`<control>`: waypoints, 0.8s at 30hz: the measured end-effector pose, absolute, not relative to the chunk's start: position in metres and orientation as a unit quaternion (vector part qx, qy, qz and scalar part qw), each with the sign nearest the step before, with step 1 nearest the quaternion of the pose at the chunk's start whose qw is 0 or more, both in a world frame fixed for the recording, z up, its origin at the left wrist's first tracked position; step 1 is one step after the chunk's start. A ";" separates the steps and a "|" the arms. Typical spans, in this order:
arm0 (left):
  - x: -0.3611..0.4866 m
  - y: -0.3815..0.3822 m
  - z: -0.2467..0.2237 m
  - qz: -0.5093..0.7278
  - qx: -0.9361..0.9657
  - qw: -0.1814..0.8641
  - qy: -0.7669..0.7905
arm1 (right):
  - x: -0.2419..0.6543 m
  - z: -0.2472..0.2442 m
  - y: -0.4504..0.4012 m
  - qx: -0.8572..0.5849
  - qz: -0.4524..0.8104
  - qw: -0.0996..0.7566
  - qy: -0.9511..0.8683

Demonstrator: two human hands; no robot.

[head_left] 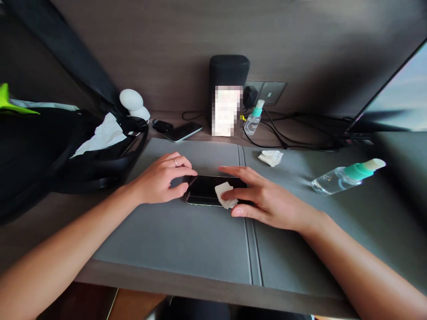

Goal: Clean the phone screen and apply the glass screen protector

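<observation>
A black smartphone (203,189) lies screen up on the grey desk mat (173,235). My left hand (163,180), with a ring on one finger, grips the phone's left end, thumb and fingertips at its edge. Over the right end, my right hand (263,195) holds a small folded white tissue (224,189) against the screen under one finger. Its other fingers are spread, and the hand hides the phone's right end. A crumpled white tissue (271,157) rests on the mat beyond my right hand.
On the right lies a clear spray bottle (333,181) with a teal collar; a smaller bottle (252,122) stands behind. A black speaker-like box (229,71), cables (276,133), another phone (184,131) and a white rounded device (131,100) line the back. A black bag (40,151) is left, a screen (396,93) right.
</observation>
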State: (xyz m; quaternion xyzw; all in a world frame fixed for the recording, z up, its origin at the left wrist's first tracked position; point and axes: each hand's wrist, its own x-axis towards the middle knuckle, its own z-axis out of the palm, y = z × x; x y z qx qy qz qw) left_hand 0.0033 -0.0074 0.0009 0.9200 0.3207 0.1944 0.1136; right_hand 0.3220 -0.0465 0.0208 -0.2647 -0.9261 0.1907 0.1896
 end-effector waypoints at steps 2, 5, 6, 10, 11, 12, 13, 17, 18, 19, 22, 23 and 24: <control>0.003 -0.007 0.000 0.193 0.921 0.116 0.318 | 0.324 0.021 -0.046 -0.277 0.195 0.192 -0.921; 0.002 -0.008 0.000 0.188 0.926 0.114 0.308 | 0.329 0.022 -0.046 -0.299 0.195 0.202 -0.912; 0.001 -0.008 0.000 0.184 0.927 0.117 0.305 | 0.330 0.022 -0.047 -0.300 0.195 0.202 -0.912; 0.002 -0.010 0.003 0.155 0.929 0.142 0.306 | 0.330 0.020 -0.047 -0.293 0.208 0.180 -0.916; 0.002 -0.011 0.004 0.145 0.930 0.146 0.306 | 0.330 0.019 -0.046 -0.295 0.213 0.178 -0.914; 0.002 -0.011 0.004 0.137 0.931 0.149 0.305 | 0.330 0.019 -0.045 -0.299 0.219 0.179 -0.911; 0.002 -0.011 0.004 0.132 0.932 0.149 0.303 | 0.331 0.019 -0.045 -0.305 0.222 0.183 -0.908; 0.002 -0.010 0.003 0.135 0.935 0.144 0.295 | 0.330 0.019 -0.046 -0.315 0.225 0.197 -0.901; 0.002 -0.010 0.002 0.138 0.935 0.144 0.295 | 0.328 0.019 -0.047 -0.309 0.228 0.194 -0.903; 0.002 -0.009 0.002 0.140 0.934 0.145 0.295 | 0.327 0.019 -0.048 -0.303 0.230 0.189 -0.905; 0.002 -0.009 0.001 0.148 0.932 0.148 0.296 | 0.326 0.019 -0.049 -0.291 0.231 0.177 -0.911; 0.002 -0.009 0.001 0.151 0.932 0.148 0.294 | 0.327 0.019 -0.049 -0.294 0.228 0.176 -0.911; 0.002 -0.009 0.000 0.154 0.933 0.147 0.292 | 0.329 0.020 -0.048 -0.300 0.224 0.179 -0.910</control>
